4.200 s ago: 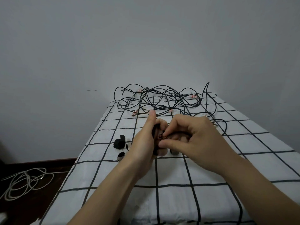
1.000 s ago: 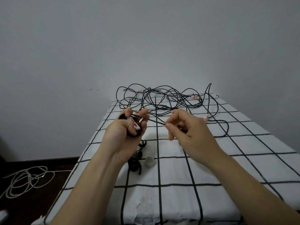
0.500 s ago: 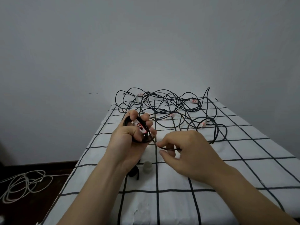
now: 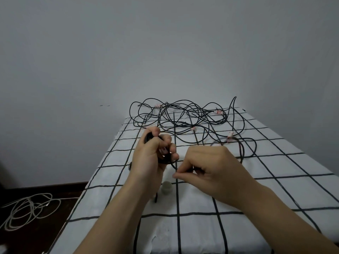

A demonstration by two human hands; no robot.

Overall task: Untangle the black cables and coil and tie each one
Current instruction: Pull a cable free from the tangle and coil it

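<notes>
A tangle of thin black cables (image 4: pixel 185 116) with small pink-and-white tags lies at the far end of the bed. My left hand (image 4: pixel 152 158) grips a small coil of black cable (image 4: pixel 166 160), fingers curled round it. To its right, my right hand (image 4: pixel 207 167) pinches the free strand of that cable between thumb and fingers. The strand runs on behind my right hand to a loop (image 4: pixel 245 145) on the sheet. Part of the coil is hidden inside my left fist.
The bed has a white sheet with a black grid (image 4: pixel 238 189). A small grey cap-like piece (image 4: pixel 166 187) and a dark item (image 4: pixel 156 197) lie under my left wrist. White cable (image 4: pixel 27 209) sits coiled on the dark floor at the left. A grey wall stands behind.
My right hand has drawn the strand down and closer to the coil. My left hand has turned the coil, so its red-lettered tag is mostly hidden now.
</notes>
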